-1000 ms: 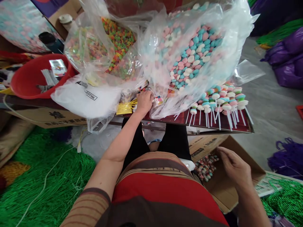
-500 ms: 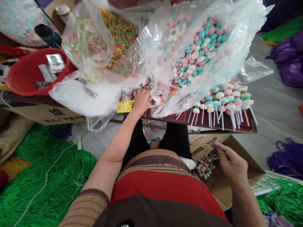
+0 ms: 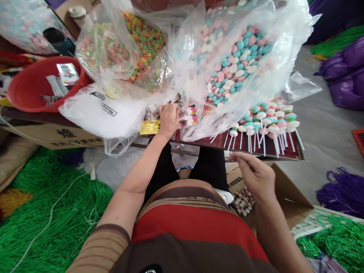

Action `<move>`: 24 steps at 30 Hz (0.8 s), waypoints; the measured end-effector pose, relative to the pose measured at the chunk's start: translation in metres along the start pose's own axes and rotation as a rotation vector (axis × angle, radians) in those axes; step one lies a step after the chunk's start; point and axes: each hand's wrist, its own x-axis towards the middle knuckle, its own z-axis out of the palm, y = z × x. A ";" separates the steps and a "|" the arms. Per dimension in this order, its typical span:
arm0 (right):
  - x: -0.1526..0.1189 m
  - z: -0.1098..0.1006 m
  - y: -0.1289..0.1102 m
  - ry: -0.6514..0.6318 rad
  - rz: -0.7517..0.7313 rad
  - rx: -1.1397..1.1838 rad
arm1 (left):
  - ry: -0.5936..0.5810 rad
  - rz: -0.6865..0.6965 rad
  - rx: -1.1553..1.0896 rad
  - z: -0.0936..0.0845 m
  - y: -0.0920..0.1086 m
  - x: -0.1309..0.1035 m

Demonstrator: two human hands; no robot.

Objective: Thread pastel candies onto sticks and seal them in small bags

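Note:
My left hand (image 3: pixel 170 118) is at the table's front edge, its fingers bent and pinched at a small printed plastic bag (image 3: pixel 192 114). Beneath and beside it lie more small printed wrappers and a bundle of yellow twist ties (image 3: pixel 149 127). My right hand (image 3: pixel 256 175) hangs in the air just off the front edge, thumb and fingers pressed together. Whatever may be between them cannot be made out. Above it, candy skewers (image 3: pixel 265 121) of pink, white and blue sweets lie in a heap, with their white sticks over the edge.
Large open clear bags hold pink, white and blue candies (image 3: pixel 230 76) and small fruit-coloured ring candies (image 3: pixel 146 45). A white plastic bag (image 3: pixel 105 113) and a red basin (image 3: pixel 21 89) are on the left. A carton (image 3: pixel 292 197) with candy skewers stands below right, near green cords (image 3: pixel 327 235).
My right hand has moved left and up, from over the carton to near the table edge. My left hand stays in place, while the printed bag by its fingers has tipped up.

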 end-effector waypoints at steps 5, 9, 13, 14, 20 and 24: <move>0.093 0.061 -0.035 0.035 -0.211 0.012 | 0.086 0.156 -0.056 -0.014 0.004 0.004; 0.148 0.112 -0.036 -0.020 -0.187 -0.007 | 0.043 0.243 -0.090 -0.024 0.013 0.006; 0.167 0.143 -0.033 -0.073 -0.025 -0.077 | -0.062 0.145 -0.089 -0.024 0.014 0.008; 0.168 0.146 -0.032 -0.072 -0.005 -0.098 | -0.090 0.113 -0.082 -0.023 0.012 0.009; 0.177 0.155 -0.032 -0.148 0.025 -0.379 | -0.193 0.028 0.024 -0.016 0.005 0.014; 0.181 0.162 -0.034 -0.274 0.064 -0.492 | -0.152 0.035 0.059 -0.016 0.008 0.013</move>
